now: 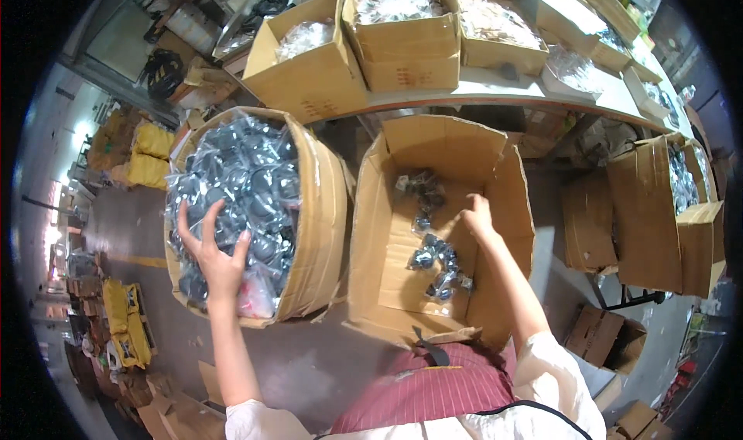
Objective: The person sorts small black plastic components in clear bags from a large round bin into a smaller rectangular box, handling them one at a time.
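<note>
My left hand [217,263] reaches over a full cardboard box [321,215] at the left, fingers spread on or just above dark round parts in clear plastic bags [255,177]. I see nothing held in it. A red-and-white bag [257,294] lies near my wrist at the box's front. My right hand [477,215] is inside a second open cardboard box [398,266], near its right wall. Its fingers are curled closed, and what they hold, if anything, is hidden. On that box's bottom lie several bagged dark parts [441,263], with another cluster [422,192] farther back.
Beyond both boxes a white table [495,92] carries several cartons [406,49] of bagged goods. More cartons [646,208] stand at the right, one with bagged parts. Yellow sacks [128,324] lie at the left. Cardboard [186,417] sits at the lower left.
</note>
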Motion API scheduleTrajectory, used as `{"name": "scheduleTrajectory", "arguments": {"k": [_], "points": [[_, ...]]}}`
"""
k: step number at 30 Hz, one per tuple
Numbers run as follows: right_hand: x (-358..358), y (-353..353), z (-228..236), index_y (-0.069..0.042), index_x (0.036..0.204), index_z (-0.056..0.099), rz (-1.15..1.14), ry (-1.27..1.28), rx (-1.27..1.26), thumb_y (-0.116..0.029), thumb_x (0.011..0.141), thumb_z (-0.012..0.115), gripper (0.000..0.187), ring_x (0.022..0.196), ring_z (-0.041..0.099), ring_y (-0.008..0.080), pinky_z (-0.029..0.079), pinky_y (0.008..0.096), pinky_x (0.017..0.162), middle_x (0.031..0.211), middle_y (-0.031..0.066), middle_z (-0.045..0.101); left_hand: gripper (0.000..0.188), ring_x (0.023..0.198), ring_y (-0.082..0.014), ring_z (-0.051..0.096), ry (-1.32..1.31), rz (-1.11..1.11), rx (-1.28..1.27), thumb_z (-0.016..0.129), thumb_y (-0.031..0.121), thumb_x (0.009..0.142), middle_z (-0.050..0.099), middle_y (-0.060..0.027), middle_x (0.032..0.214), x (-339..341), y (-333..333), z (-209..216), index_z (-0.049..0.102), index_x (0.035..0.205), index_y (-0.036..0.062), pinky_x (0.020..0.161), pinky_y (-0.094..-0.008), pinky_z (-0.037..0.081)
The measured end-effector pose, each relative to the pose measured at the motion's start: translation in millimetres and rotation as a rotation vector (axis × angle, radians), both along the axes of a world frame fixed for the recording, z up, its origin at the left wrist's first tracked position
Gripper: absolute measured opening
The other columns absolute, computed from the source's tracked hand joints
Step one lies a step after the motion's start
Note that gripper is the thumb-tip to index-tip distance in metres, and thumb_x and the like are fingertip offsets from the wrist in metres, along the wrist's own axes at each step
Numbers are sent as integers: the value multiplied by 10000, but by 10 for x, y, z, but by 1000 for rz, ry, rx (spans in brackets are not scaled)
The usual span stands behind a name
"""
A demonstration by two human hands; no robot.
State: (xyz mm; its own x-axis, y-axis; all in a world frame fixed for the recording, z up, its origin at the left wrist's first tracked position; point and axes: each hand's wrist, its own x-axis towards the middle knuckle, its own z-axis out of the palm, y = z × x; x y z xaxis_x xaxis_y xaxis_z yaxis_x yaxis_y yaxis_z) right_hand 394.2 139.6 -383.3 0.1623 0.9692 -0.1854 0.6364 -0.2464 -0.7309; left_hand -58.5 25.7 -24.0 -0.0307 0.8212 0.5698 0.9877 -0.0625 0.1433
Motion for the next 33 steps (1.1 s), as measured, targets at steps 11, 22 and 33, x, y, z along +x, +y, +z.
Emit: {"name": "scheduleTrajectory", "arguments": {"k": [11,22,33], "points": [[-1038,755,-1332,-445,1571,307,1074,-614,-475,-280,862,729,842,1548,22,453,296,717,1127,1712,94,-56,681,1496,-431,143,241,258,73,634,372,941,141,-261,1609,46,11,-429,393,1497,64,1194,-590,133],[-706,409,-2086,-268,1294,686,656,-228,-498,-55,653,747,679,1409,435,324,359,548,1170,1554,192,416,607,1477,-389,205,273,311,61,598,363,959,222,-242,1592,55,42,-434,425,1450,51,1200,-560,122],[-455,-41,175,-96,1357,584,22,1244,-519,-34,703,802,693,945,666,202,559,348,800,1087,66,681,558,1487,-415,230,39,206,76,695,108,836,241,-208,1591,131,93,-232,554,1375,121,1206,-547,188]]}}
